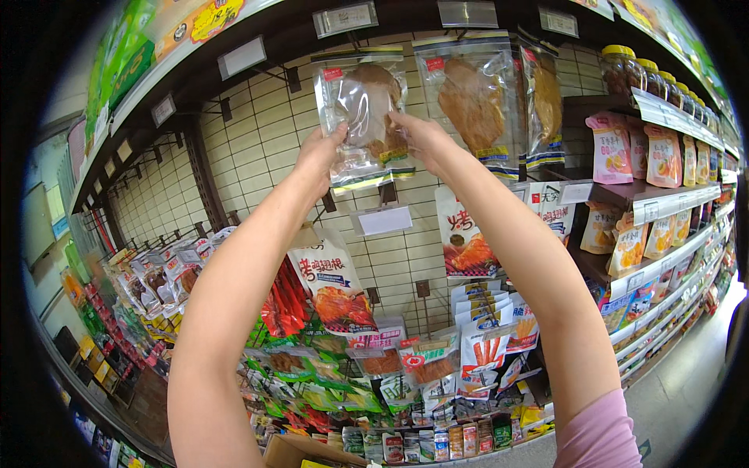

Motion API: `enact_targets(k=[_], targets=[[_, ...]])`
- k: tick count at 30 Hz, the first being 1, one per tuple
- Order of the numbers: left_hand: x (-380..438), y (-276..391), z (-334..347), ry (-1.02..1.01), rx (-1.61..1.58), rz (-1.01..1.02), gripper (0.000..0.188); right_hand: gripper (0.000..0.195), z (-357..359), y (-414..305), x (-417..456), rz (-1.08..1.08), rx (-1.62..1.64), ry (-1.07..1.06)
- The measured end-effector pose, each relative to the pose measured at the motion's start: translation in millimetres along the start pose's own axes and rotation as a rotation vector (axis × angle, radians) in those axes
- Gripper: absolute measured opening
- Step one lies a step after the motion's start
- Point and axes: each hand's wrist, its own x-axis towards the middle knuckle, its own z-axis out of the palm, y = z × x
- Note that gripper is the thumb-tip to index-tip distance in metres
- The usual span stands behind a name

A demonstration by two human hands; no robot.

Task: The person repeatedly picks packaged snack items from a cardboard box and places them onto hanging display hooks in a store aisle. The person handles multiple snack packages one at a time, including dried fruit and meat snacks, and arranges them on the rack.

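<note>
Both arms reach up to a clear plastic bag of flat brown dried meat (374, 88) at the top of a wire-grid display wall. My left hand (320, 153) grips the bag's lower left side, thumb in front. On its right side, the fingers of my right hand (422, 139) hold the edge. A display hook is partly visible above the bag; whether the bag hangs on it I cannot tell. Close to my right hand hangs a similar bag of dried meat (471, 105), with another bag (544, 99) beside it.
Below hang snack pouches (333, 281) and a blank label holder (383, 220) on a hook. Bare hooks jut from the wire grid (257, 134). Shelves at right carry yellow-lidded jars (620, 73) and pouches (611, 149). An open cardboard box (304, 449) sits at the bottom.
</note>
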Motion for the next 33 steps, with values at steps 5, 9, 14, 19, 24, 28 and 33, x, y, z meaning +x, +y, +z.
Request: enact_targets(k=[5, 9, 14, 19, 24, 28, 33], targets=[[-26.0, 22.2, -6.8, 0.071, 0.013, 0.046, 0.021, 0.039, 7.3, -17.9, -28.6, -0.043, 0.125, -0.084], [-61.1, 51.8, -4.2, 0.019, -0.010, 0.062, 0.017, 0.048, 20.7, -54.3, -73.7, -0.152, -0.081, -0.020], [-94.6, 72.0, -1.9, -0.033, 0.002, 0.113, 0.020, 0.060, 33.4, -75.7, -116.4, -0.237, -0.108, -0.014], [-143.1, 74.2, -14.1, -0.069, 0.043, 0.090, 0.025, 0.063, 46.2, -64.5, -153.4, -0.233, -0.117, -0.037], [-210.3, 50.4, -35.2, -0.103, 0.024, 0.034, 0.030, 0.067, 52.8, -23.3, -211.2, -0.291, -0.080, -0.094], [-278.1, 23.0, -64.9, -0.067, 0.116, 0.078, 0.032, 0.062, 77.7, 9.4, -274.6, -0.233, -0.023, -0.133], [-369.8, -21.2, -120.4, -0.017, 0.373, 0.030, 0.023, 0.061, 112.9, 79.1, -346.7, 0.057, 0.153, -0.283]])
